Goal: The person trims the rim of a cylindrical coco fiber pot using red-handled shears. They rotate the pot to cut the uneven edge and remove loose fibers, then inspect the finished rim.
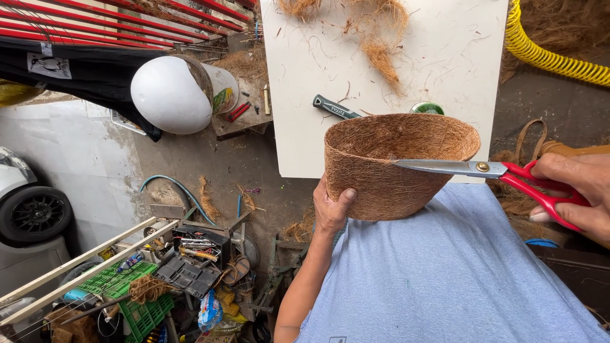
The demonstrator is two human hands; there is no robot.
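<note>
Gripping the brown coconut-fibre pot (397,164) at centre frame, my left hand (332,208) clamped on its lower left side, I hold red-handled scissors (502,178) in my closed right hand (581,194), blades laid across its rim, below the white board (438,57).

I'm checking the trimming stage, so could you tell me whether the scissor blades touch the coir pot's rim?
Touching: the head view shows the scissor blades lying across the coir pot's rim.
</note>
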